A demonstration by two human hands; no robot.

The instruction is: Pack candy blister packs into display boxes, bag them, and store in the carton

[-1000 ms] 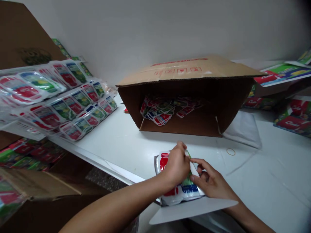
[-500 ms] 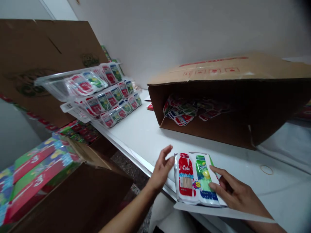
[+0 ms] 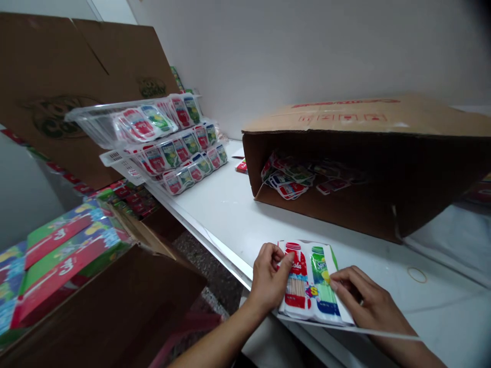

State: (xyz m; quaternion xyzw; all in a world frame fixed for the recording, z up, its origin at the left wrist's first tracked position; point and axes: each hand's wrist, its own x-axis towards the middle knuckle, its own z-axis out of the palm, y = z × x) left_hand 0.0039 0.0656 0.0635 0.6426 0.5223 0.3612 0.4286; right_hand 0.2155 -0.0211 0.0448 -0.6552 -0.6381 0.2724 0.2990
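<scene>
A flat packet (image 3: 303,301) printed with a red cola bottle and a green bottle lies on top in a shallow white carton (image 3: 342,301) at the table's front edge. Pale sticks show through its red half. My left hand (image 3: 270,276) pinches the packet's left edge between thumb and curled fingers. On the other side, my right hand (image 3: 368,296) has its thumb and fingers closed on the right edge of packet and carton. A white flap runs along the carton's near side, over my right wrist. How many packets lie beneath cannot be seen.
A cardboard box (image 3: 326,214) lies on its side on the white table (image 3: 215,214), with loose packets (image 3: 291,179) inside. Clear trays (image 3: 180,148) of packets are stacked left. A rubber band (image 3: 417,275) lies right. An open carton (image 3: 115,296) holding colourful boxes (image 3: 69,260) stands lower left.
My left hand has moved right and closed on the packet's left edge. My right hand stays at the right edge, its fingers drawn closer together. The camera view has shifted slightly.
</scene>
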